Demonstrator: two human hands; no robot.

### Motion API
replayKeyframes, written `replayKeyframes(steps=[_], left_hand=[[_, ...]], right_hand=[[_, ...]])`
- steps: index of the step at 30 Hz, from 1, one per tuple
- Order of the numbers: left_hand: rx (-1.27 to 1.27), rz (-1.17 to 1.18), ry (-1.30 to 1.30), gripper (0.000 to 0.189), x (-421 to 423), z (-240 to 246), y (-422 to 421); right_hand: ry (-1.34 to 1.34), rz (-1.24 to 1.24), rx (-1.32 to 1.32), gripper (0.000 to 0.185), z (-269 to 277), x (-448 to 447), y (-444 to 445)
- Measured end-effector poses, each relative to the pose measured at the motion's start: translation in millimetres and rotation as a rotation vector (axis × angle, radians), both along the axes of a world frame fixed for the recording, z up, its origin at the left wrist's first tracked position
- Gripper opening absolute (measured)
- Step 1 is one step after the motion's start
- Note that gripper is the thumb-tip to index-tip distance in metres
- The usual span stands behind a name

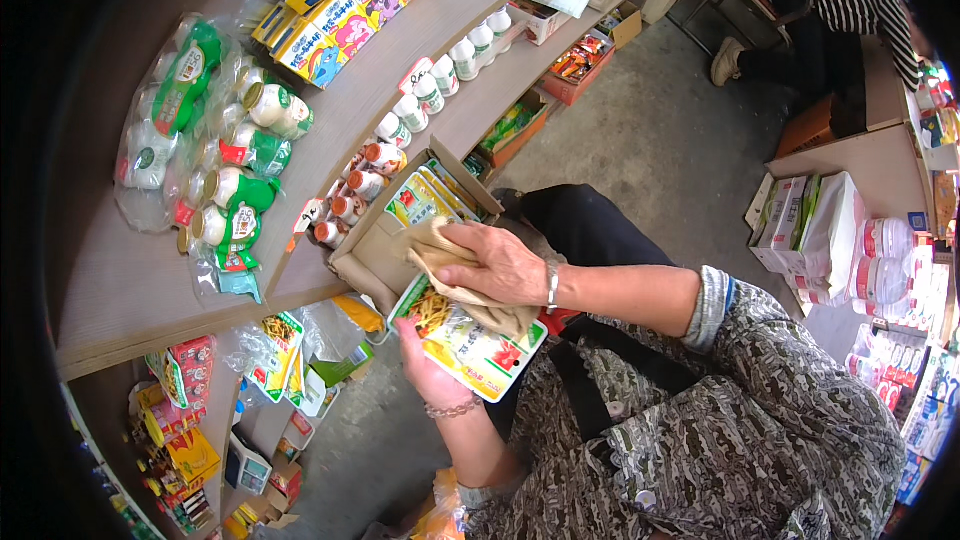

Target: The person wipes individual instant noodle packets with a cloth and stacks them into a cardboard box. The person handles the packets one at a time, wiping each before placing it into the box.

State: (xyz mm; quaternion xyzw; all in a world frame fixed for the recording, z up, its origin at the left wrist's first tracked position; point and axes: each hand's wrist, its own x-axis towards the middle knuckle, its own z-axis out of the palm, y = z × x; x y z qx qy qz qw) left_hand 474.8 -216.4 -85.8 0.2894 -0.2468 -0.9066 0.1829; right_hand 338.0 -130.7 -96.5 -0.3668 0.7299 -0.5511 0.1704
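Note:
My left hand (433, 371) holds a flat, glossy food packet (480, 360) from below, its thumb at the near edge. Printed on the packet are a picture of shredded food and some writing. A folded tan cloth (429, 244) is gripped in my right hand (504, 264) and lies against the packet's upper face, hiding part of it. Just beyond both hands is an open cardboard box (367, 262), tilted at the shelf. Several similar packets (426, 199) stand inside it, towards its far end.
Bagged bottles (247, 165) and stacked yellow drink cartons (352, 15) occupy the counter top. White bottles (427, 94) line the shelf below. More packets (277, 356) hang over a lower shelf. A seated person in a striped top (855, 0) is across the concrete floor (637, 112).

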Motion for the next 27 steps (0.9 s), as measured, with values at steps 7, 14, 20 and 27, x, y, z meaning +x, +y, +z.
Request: replayKeyframes(steps=[7, 14, 20, 27], left_hand=[[-0.147, 0.069, -0.158, 0.056, 15.2, -9.9, -14.2], [-0.693, -0.045, -0.385, 0.022, 64.4, -5.2, 11.9], [-0.625, 0.244, -0.356, 0.022, 110.2, 56.7, -14.1], [-0.919, 0.690, -0.363, 0.038, 156.2, 165.2, -181.9]], right_hand=[[-0.989, 0.149, 0.070, 0.032, -13.7, 27.3, 20.1], [-1.275, 0.063, -0.139, 0.024, 2.2, 42.7, 22.7], [-1.250, 0.123, -0.178, 0.014, 2.0, 33.9, 36.4], [-1.280, 0.019, -0.089, 0.015, -15.9, 15.9, 77.0]])
